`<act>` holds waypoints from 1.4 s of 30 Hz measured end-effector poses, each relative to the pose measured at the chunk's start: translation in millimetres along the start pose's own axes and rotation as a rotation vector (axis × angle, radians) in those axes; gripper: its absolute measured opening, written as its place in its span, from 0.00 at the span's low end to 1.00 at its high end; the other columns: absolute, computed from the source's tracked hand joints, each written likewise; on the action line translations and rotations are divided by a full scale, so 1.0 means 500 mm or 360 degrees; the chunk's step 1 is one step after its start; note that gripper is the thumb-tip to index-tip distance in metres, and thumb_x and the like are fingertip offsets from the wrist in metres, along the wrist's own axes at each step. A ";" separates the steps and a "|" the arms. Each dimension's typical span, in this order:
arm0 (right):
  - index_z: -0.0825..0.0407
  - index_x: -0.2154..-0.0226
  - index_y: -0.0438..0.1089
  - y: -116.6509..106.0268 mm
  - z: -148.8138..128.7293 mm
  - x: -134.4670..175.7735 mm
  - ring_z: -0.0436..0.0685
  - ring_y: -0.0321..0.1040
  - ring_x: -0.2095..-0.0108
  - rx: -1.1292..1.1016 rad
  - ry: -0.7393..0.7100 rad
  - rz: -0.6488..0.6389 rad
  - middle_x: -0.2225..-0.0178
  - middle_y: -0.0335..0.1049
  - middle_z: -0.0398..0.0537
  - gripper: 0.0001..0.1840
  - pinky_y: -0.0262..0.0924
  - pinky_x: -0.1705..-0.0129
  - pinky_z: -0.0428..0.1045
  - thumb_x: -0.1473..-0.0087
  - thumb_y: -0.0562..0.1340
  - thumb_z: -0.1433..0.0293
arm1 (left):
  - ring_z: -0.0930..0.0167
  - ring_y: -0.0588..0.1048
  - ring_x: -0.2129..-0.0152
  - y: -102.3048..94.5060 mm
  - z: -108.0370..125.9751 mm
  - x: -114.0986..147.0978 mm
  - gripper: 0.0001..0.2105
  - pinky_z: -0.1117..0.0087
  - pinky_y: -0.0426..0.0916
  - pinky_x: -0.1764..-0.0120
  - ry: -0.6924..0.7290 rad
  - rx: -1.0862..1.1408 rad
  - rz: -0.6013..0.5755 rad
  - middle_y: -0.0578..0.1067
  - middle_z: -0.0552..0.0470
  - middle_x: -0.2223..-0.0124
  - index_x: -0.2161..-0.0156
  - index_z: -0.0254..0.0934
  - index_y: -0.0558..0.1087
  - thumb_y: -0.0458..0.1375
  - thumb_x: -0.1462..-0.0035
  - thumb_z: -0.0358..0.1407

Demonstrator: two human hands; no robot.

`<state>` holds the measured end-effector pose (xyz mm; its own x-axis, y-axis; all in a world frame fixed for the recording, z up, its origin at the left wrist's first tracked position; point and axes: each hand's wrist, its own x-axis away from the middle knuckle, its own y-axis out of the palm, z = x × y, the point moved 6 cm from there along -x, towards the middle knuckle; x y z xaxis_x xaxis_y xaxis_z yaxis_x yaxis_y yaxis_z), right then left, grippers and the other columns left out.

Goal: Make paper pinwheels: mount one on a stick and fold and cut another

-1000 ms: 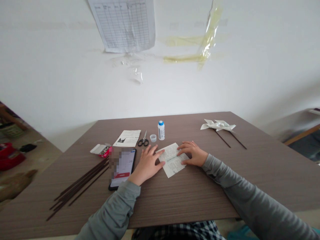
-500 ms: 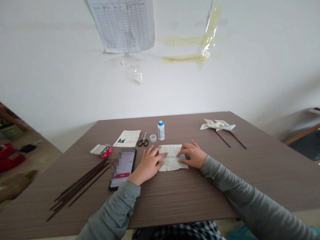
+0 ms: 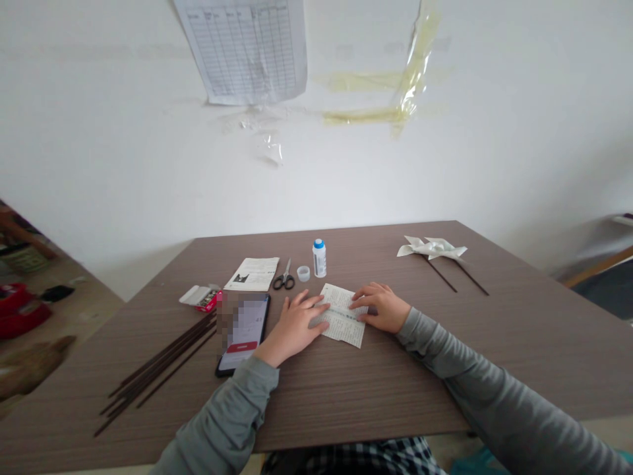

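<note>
A small square of printed paper [image 3: 340,323] lies flat on the table, turned slightly askew. My left hand [image 3: 298,323] rests at its left side, fingers spread, with fingertips on the paper's edge. At the right side, my right hand [image 3: 383,307] touches the sheet with its fingertips, the fingers bent and apart. Beyond the paper stands a white glue bottle [image 3: 319,258] with a blue top. A clear cap [image 3: 303,273] sits beside it, and black-handled scissors [image 3: 284,277] lie to the left of the cap.
Left of my left hand are a phone [image 3: 247,333], several dark sticks [image 3: 158,359] and an open small red-and-white box [image 3: 202,298]. Another printed sheet [image 3: 252,274] lies behind the phone. Two paper pinwheels [image 3: 431,247] on sticks lie at the back right. A wall [image 3: 376,178] borders the table.
The paper square has turned clockwise between my hands. My right fingers have drawn closer together; both hands stay in nearly the same place.
</note>
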<state>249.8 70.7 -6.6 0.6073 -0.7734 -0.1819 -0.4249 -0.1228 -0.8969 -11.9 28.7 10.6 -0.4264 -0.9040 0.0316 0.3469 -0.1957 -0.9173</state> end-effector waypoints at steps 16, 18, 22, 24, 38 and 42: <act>0.39 0.49 0.97 0.001 -0.013 -0.003 0.77 0.90 0.36 -0.0169 -0.0051 -0.0023 0.38 0.95 0.55 0.13 0.78 0.24 0.73 0.29 0.76 0.70 | 0.51 0.73 0.12 0.005 0.008 -0.001 0.23 0.28 0.54 0.08 0.0131 0.0063 -0.0032 0.81 0.44 0.14 0.24 0.52 0.88 0.62 0.14 0.35; 0.41 0.47 0.97 0.002 -0.015 -0.002 0.78 0.90 0.35 -0.0192 -0.0076 -0.0046 0.36 0.94 0.57 0.15 0.78 0.24 0.74 0.29 0.75 0.72 | 0.50 0.74 0.13 0.005 0.011 0.001 0.23 0.31 0.57 0.08 0.0139 0.0075 -0.0046 0.80 0.43 0.13 0.23 0.51 0.88 0.65 0.16 0.36; 0.43 0.47 0.97 0.003 -0.010 -0.001 0.80 0.89 0.33 -0.0245 -0.0080 -0.0063 0.34 0.93 0.58 0.13 0.76 0.21 0.75 0.32 0.81 0.66 | 0.42 0.74 0.13 -0.005 0.014 0.011 0.29 0.30 0.59 0.09 0.0182 0.0128 -0.0021 0.80 0.42 0.13 0.23 0.49 0.88 0.78 0.25 0.43; 0.42 0.46 0.97 0.007 -0.005 0.000 0.82 0.87 0.31 -0.0245 -0.0072 -0.0085 0.34 0.93 0.58 0.19 0.74 0.20 0.77 0.39 0.88 0.60 | 0.39 0.74 0.13 -0.010 0.015 0.015 0.32 0.30 0.59 0.10 0.0192 0.0141 -0.0011 0.81 0.41 0.14 0.24 0.49 0.89 0.82 0.30 0.45; 0.36 0.41 0.96 0.017 0.007 0.005 0.79 0.86 0.29 -0.0132 -0.0146 -0.0079 0.32 0.92 0.56 0.27 0.61 0.12 0.84 0.40 0.92 0.51 | 0.40 0.77 0.15 -0.001 0.004 0.007 0.21 0.35 0.64 0.11 0.0201 0.0136 0.0030 0.83 0.39 0.16 0.31 0.45 0.93 0.76 0.22 0.49; 0.37 0.45 0.97 0.020 0.010 0.005 0.77 0.88 0.30 -0.0105 -0.0199 -0.0064 0.33 0.93 0.56 0.21 0.64 0.12 0.84 0.37 0.91 0.52 | 0.45 0.77 0.16 0.012 -0.012 -0.001 0.20 0.33 0.63 0.11 0.0245 0.0119 0.0022 0.83 0.40 0.16 0.29 0.48 0.92 0.68 0.14 0.51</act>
<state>250.4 70.4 -18.1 0.7019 -0.6839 -0.1991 -0.4393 -0.1957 -0.8767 -14.6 30.4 2.7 -0.5422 -0.8389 -0.0472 0.4124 -0.2168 -0.8848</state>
